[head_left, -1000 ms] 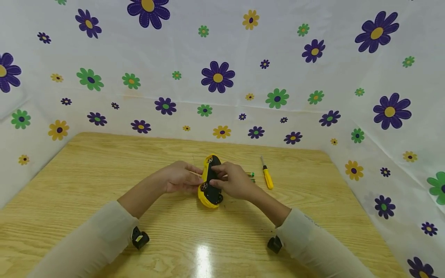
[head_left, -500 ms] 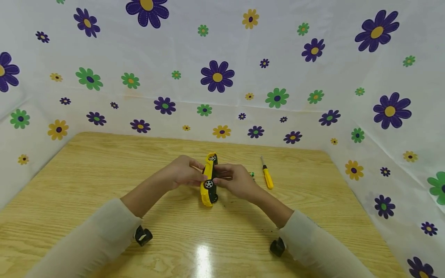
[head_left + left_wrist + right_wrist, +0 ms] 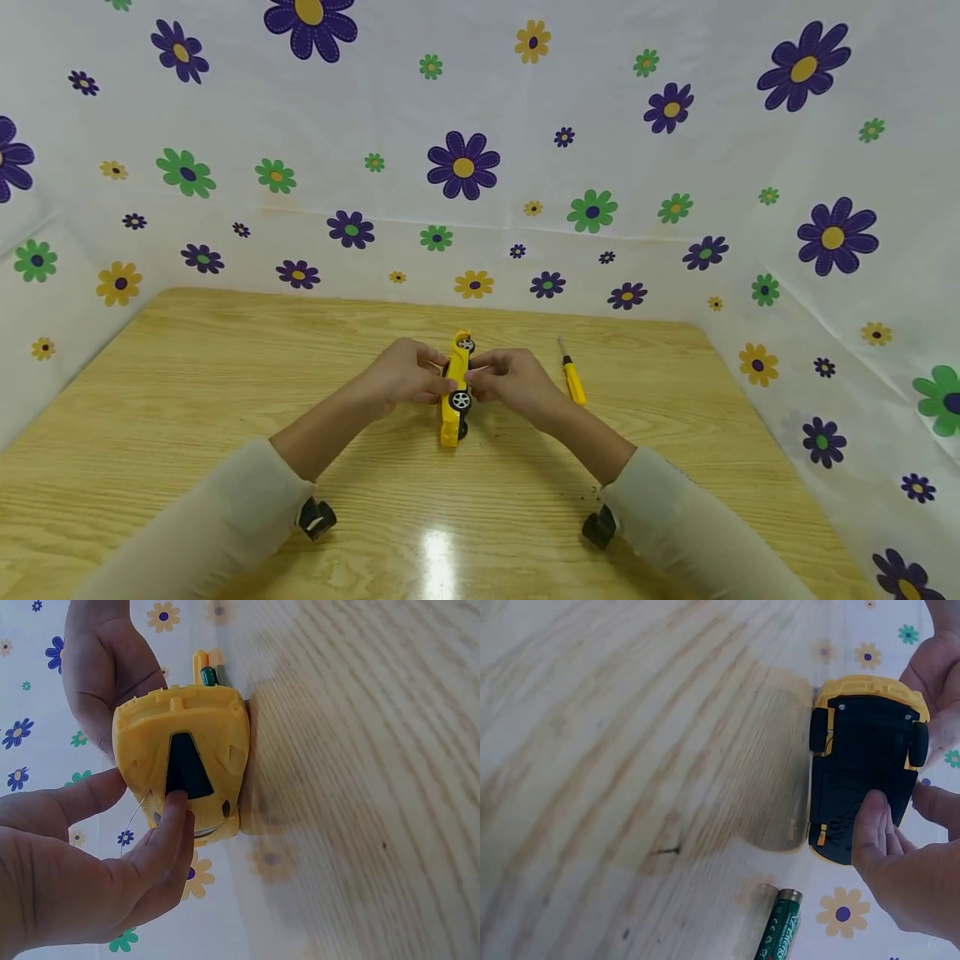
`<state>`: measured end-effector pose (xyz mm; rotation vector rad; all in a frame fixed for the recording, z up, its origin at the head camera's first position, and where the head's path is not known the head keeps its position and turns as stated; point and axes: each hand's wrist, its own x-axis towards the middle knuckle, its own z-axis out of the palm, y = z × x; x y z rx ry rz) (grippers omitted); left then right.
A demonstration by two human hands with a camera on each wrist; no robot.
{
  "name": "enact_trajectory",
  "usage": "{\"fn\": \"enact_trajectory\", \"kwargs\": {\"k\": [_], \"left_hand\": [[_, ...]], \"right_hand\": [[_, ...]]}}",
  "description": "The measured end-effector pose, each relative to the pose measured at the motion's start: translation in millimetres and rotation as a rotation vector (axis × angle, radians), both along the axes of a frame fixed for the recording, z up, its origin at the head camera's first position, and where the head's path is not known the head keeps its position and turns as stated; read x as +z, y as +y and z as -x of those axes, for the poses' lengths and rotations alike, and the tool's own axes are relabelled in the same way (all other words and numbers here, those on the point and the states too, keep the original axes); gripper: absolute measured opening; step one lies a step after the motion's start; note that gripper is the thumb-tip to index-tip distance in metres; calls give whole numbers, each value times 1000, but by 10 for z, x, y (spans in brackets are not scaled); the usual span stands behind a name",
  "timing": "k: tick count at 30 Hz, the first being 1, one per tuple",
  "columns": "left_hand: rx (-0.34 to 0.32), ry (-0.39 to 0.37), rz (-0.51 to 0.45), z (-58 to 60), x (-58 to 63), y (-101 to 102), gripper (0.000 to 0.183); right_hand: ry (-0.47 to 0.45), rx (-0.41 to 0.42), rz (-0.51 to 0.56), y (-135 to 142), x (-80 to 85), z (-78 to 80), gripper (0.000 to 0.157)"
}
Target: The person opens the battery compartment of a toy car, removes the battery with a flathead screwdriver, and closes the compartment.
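A yellow toy car (image 3: 456, 371) is tipped on its side at the middle of the table, its wheels facing right. My left hand (image 3: 401, 377) holds it from the roof side; in the left wrist view its fingertips press by the dark window of the yellow shell (image 3: 214, 739). A thin wire (image 3: 133, 817) runs from the shell near those fingers. My right hand (image 3: 517, 385) grips the other side, with its thumb and fingers on the black underside (image 3: 862, 757) in the right wrist view. Screws show at the corners of that underside.
A yellow-handled screwdriver (image 3: 574, 383) lies right of the hands. Green batteries (image 3: 780, 930) lie close by the car, hidden behind my right hand in the head view. Flower-printed white cloth (image 3: 480, 108) encloses the wooden table (image 3: 225, 375).
The car has turned upright on its side, so its black underside has swung out of sight in the head view. Both hands have shifted slightly right with it, and the batteries became hidden there.
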<state>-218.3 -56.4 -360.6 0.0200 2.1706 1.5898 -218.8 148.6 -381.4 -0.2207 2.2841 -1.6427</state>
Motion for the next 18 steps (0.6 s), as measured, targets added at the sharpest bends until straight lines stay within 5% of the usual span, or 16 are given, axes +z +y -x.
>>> {"fn": "enact_trajectory", "kwargs": {"k": [6,18], "left_hand": [[-14,8,-47,-12,-33,2,51],[-68,-49,-194,34,-110,-131,47]], "right_hand": [[-73,-35,61,-1,40,-4,31],[-70,-31,60,-3,42,-10,30]]}}
